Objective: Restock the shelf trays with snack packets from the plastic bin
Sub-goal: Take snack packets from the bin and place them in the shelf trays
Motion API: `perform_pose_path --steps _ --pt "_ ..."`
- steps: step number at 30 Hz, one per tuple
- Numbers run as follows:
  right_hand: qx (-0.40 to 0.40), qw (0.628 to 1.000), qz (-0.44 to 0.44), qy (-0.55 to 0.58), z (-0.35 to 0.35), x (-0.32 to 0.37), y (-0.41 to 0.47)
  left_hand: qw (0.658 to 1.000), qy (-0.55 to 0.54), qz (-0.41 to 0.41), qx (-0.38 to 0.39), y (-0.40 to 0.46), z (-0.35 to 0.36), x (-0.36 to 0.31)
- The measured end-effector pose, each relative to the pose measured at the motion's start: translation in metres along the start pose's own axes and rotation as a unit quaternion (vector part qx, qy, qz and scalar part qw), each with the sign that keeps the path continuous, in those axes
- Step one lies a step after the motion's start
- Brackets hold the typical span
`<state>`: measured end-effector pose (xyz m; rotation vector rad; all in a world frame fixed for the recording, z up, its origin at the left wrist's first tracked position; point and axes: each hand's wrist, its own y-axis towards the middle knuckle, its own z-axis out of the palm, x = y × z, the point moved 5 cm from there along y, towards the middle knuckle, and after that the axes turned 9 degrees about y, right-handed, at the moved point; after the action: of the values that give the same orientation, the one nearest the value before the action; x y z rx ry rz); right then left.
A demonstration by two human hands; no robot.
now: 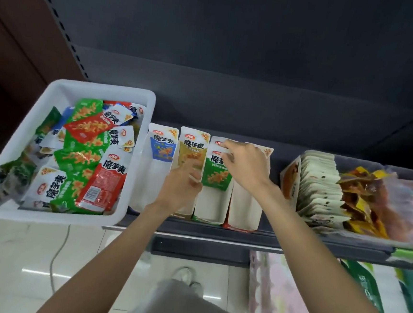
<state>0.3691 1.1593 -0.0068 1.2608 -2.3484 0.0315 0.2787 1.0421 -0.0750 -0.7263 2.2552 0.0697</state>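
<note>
Fingers of the right hand [245,166] pinch a green packet [217,173].

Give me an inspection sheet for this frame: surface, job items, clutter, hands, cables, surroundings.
Surface: dark shelf carrying bin and trays.
Job items: white plastic bin at the shelf's left end, piled with loose green, red and white snack packets; four shelf trays side by side, fronted by a blue packet, yellow packet, green packet and a fourth tray whose front packet is mostly hidden.
Clutter: other snack packs to the right.
Hands: left hand reaches at the trays, grip unclear; right hand pinches the green packet's top.
Cables: one thin cable on the floor.
Surroundings: tiled floor, lower shelf goods.
</note>
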Motion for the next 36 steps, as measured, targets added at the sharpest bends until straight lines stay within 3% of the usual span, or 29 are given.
perform_pose_path --steps 6,10,13,15,18,21,23,26,28,31,33,36 --pt "0.019 0.998 -0.037 -0.05 0.015 -0.011 0.006 1.0 -0.012 -0.009 -0.016 -0.004 0.001 -0.001" --pt "-0.048 0.996 -0.076 -0.018 0.006 -0.01 0.011 0.999 0.017 -0.012 -0.034 -0.012 -0.008 -0.003" --pt "-0.158 0.984 -0.075 0.031 -0.014 -0.016 0.007 0.989 0.068 0.043 -0.125 -0.026 -0.031 -0.012" --pt "-0.181 0.977 -0.056 0.097 -0.025 -0.014 -0.002 0.969 0.078 0.09 -0.216 -0.044 -0.056 -0.015" --pt "-0.145 0.972 -0.077 0.17 -0.029 0.014 -0.014 0.93 0.099 0.136 -0.327 -0.073 -0.099 -0.005" --pt "-0.041 0.974 -0.127 0.181 -0.014 0.066 -0.02 0.905 0.163 0.106 -0.378 -0.09 -0.142 0.033" --pt "0.021 0.972 -0.157 0.176 0.003 0.101 -0.018 0.911 0.219 0.041 -0.347 -0.086 -0.163 0.075" --pt "0.088 0.967 -0.176 0.163 0.037 0.146 0.0 0.949 0.238 -0.047 -0.201 -0.067 -0.175 0.134" --pt "0.118 0.969 -0.171 0.136 0.066 0.171 0.018 0.956 0.256 -0.088 -0.108 -0.057 -0.171 0.151" --pt "0.151 0.977 -0.148 -0.008 0.11 0.197 0.048 0.923 0.373 -0.094 -0.005 -0.043 -0.155 0.153" --pt "0.172 0.975 -0.119 -0.076 0.133 0.203 0.062 0.898 0.433 -0.075 0.021 -0.034 -0.145 0.151" --pt "0.206 0.975 -0.053 -0.065 0.154 0.203 0.07 0.908 0.415 -0.051 0.019 -0.026 -0.142 0.153"
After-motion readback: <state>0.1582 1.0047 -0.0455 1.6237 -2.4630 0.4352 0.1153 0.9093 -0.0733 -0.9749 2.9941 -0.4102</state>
